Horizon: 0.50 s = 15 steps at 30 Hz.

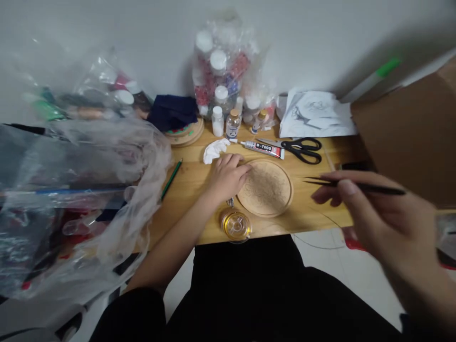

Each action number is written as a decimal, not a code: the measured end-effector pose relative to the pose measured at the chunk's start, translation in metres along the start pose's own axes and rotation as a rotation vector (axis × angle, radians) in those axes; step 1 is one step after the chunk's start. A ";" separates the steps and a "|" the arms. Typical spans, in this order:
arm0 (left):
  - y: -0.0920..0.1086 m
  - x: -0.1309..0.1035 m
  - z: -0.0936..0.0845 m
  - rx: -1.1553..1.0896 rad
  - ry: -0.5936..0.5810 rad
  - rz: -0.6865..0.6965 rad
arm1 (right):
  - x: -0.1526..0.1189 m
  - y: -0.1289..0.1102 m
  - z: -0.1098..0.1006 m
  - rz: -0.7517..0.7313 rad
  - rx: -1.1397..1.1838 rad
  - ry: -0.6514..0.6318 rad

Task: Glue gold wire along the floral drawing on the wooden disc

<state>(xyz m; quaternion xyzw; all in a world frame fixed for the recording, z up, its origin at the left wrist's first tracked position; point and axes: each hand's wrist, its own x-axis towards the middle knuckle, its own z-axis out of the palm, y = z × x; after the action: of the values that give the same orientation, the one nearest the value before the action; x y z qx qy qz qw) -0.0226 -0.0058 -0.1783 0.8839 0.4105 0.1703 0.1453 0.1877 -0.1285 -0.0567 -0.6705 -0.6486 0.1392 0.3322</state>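
My right hand (377, 213) is raised above the table's right side, closed around black tweezers (366, 186). The two thin tips point left and stand slightly apart. A round embroidery hoop (265, 187) lies flat in front of me, its pale fabric covered with a dark drawn pattern too fine to read. My left hand (228, 175) rests on the table at the hoop's left side, fingers stretched out, thumb and fingertips at the rim. Just below that hand is the hoop's metal screw (230, 202). A clear round container with something amber (236, 225) stands at the table's front edge.
A B-7000 glue tube (265, 148), black scissors (302, 148) and crumpled tissue (214, 151) lie behind the hoop. Small bottles (232, 124) and bagged jars (221, 61) line the wall. Plastic bags (89, 166) and a green pencil (172, 179) are left, a cardboard box (409, 137) right.
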 end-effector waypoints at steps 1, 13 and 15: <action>0.001 0.000 -0.001 -0.002 -0.013 -0.015 | -0.014 -0.002 0.007 -0.038 0.047 -0.011; 0.014 -0.001 -0.008 0.084 -0.045 -0.070 | -0.053 0.073 0.088 -0.683 -0.327 0.220; 0.017 -0.002 -0.009 0.087 -0.051 -0.088 | -0.050 0.084 0.084 -0.738 -0.331 0.217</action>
<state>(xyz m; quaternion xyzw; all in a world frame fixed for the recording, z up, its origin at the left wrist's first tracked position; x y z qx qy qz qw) -0.0159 -0.0166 -0.1633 0.8746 0.4521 0.1232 0.1246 0.1947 -0.1490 -0.1839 -0.4483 -0.8202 -0.1664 0.3140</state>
